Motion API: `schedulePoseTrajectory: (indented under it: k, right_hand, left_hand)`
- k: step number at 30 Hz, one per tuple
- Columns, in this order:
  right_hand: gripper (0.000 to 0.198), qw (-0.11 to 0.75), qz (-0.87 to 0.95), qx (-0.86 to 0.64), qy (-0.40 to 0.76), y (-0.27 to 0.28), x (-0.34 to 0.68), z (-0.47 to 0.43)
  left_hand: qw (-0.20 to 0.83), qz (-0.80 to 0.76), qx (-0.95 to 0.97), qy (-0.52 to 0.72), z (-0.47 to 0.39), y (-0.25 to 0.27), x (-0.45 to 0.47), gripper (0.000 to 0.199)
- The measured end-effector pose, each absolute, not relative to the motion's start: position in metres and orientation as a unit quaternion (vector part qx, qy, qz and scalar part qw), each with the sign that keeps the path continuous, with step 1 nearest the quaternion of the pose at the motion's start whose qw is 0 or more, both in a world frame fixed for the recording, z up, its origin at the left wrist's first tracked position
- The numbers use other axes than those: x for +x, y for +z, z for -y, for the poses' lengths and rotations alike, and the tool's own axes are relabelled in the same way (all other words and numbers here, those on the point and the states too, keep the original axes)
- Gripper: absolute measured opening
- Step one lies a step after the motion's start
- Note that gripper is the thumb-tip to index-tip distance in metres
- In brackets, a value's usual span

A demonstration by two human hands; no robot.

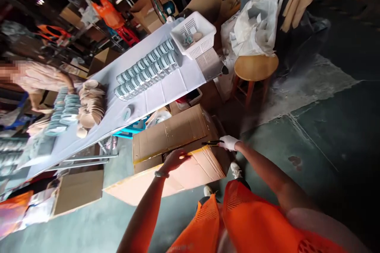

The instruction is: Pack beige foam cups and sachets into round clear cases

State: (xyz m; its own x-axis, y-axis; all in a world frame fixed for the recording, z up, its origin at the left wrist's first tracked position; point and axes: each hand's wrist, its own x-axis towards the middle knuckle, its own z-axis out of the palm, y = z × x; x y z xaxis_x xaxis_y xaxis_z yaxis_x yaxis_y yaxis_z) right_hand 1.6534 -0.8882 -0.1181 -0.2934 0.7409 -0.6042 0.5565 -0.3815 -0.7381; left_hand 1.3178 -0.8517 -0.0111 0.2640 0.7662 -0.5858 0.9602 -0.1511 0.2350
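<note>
A large cardboard box (172, 130) stands on the floor before me, its top partly opened and a wide flap (190, 170) folded out towards me. My left hand (175, 160), bare with a band at the wrist, is closed over the upper edge of this flap; some fingertips are hidden. At the box's right end, my right hand (229, 142) wears a white glove and grips a slim black hand tool (212, 142). The tool points left across the box's top edge; its exact kind is unclear. The box's contents are hidden.
Beyond the box runs a white-covered table (154, 101) with rows of stacked tins (148, 71), a white basket (194, 33) and stacked beige pieces (90, 104). A wooden stool (257, 67) bears a white sack (255, 23). At left, a co-worker (44, 75) reaches over the table.
</note>
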Motion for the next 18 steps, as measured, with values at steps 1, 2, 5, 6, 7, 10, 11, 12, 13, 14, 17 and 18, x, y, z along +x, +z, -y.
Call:
schedulePoseTrajectory:
  k: [1,2,5,6,7,10,11,12,13,14,17,18]
  right_hand:
    - [0.030,0.088,0.546,-0.590,0.588,-0.120,1.652,0.901]
    - [0.032,0.104,0.540,-0.599,0.583,-0.123,1.652,0.914]
    - [0.036,0.152,0.578,-0.636,0.487,-0.134,1.657,0.942]
    - [0.039,0.148,0.618,-0.639,0.433,-0.137,1.660,0.945]
    - [0.042,0.124,0.664,-0.634,0.376,-0.140,1.663,0.945]
    - [0.049,-0.002,0.774,-0.589,0.233,-0.147,1.672,0.932]
    - [0.053,-0.035,0.794,-0.574,0.198,-0.149,1.675,0.925]
    - [0.059,-0.056,0.806,-0.565,0.168,-0.151,1.679,0.918]
    - [0.066,-0.066,0.813,-0.560,0.144,-0.152,1.682,0.911]
    - [0.070,-0.071,0.817,-0.559,0.124,-0.152,1.684,0.905]
    - [0.058,-0.064,0.832,-0.542,0.096,-0.151,1.687,0.884]
    - [0.055,-0.058,0.840,-0.531,0.097,-0.149,1.686,0.877]
  left_hand:
    - [0.324,-0.560,0.742,-0.173,0.849,-0.007,1.308,0.040]
    - [0.337,-0.544,0.746,-0.183,0.845,-0.004,1.302,0.042]
    - [0.263,-0.538,0.776,-0.199,0.818,-0.013,1.310,0.049]
    - [0.230,-0.535,0.788,-0.198,0.806,-0.020,1.319,0.052]
    - [0.207,-0.527,0.801,-0.193,0.794,-0.028,1.331,0.058]
    - [0.178,-0.484,0.835,-0.192,0.765,-0.055,1.365,0.074]
    - [0.160,-0.464,0.848,-0.199,0.759,-0.063,1.373,0.078]
    - [0.133,-0.443,0.861,-0.210,0.754,-0.071,1.377,0.081]
    - [0.100,-0.420,0.874,-0.220,0.751,-0.078,1.378,0.083]
    - [0.064,-0.395,0.887,-0.228,0.749,-0.083,1.376,0.084]
    - [-0.010,-0.325,0.921,-0.214,0.750,-0.090,1.357,0.081]
    - [-0.017,-0.312,0.929,-0.199,0.752,-0.089,1.349,0.079]
